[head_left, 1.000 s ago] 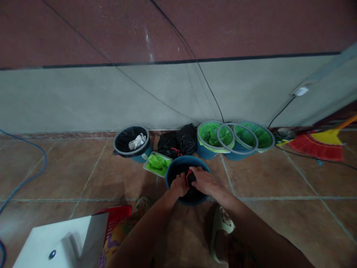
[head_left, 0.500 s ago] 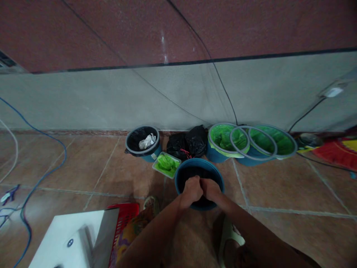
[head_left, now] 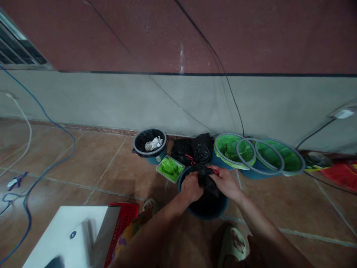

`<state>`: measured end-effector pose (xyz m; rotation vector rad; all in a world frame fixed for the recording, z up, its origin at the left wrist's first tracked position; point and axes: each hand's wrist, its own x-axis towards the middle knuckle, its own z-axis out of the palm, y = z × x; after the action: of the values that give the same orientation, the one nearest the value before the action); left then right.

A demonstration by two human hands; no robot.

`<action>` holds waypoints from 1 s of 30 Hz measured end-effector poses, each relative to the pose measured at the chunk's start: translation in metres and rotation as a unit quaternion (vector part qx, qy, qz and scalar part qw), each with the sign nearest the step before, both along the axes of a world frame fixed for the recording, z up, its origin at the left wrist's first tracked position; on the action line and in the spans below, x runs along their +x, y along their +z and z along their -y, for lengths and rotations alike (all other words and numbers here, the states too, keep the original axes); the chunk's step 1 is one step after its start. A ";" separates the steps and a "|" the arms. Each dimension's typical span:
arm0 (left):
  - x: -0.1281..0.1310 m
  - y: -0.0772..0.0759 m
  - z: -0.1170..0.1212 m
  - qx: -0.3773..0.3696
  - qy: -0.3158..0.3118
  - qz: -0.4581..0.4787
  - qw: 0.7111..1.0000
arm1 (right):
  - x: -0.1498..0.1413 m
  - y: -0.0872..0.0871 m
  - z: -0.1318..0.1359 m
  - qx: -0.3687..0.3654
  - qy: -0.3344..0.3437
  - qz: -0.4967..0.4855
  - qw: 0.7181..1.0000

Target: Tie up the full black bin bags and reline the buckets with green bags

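Between my feet stands a blue trash can [head_left: 225, 207] with a black trash bag [head_left: 208, 183] inside. The gathered top of this bag rises to about the rim, between my hands. My left hand [head_left: 193, 187] is closed on the left side of the bag's top; its fingertips are partly hidden. My right hand [head_left: 226, 181] grips the other side, with a red drawstring [head_left: 214, 170] at its fingers. How much the bag holds cannot be seen.
Along the wall stand a black-lined can [head_left: 149, 150] holding white paper, tied black bags [head_left: 203, 148], and cans with green liners [head_left: 230, 149] under a loose grey ring [head_left: 281, 158]. A small green-lined tub [head_left: 160, 169], a red basket [head_left: 129, 212] and a white box [head_left: 52, 230] are nearby.
My hands were together, low in the can. Now they are farther apart, the bag's gathered top shows between them, and the red drawstring has come into sight. The view has shifted slightly.
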<state>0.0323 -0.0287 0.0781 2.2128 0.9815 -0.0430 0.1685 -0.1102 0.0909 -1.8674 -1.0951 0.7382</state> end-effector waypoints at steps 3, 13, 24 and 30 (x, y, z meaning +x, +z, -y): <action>0.003 0.009 -0.003 0.019 0.014 0.037 0.999 | -0.001 0.015 -0.011 0.099 -0.087 -0.097 0.987; 0.044 0.105 -0.088 0.191 0.049 0.050 0.979 | 0.027 0.104 -0.115 0.242 -0.136 -0.232 0.932; 0.104 0.085 -0.187 0.282 0.032 0.062 0.957 | 0.095 0.075 -0.189 0.244 -0.134 -0.107 0.954; 0.052 -0.022 -0.190 0.166 0.000 -0.055 0.985 | 0.102 -0.040 -0.168 -0.156 -0.113 0.180 0.965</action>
<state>0.0840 0.1612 0.0561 2.5370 1.1165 -0.0001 0.2701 0.0575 0.0509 -2.4205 -0.9992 0.4677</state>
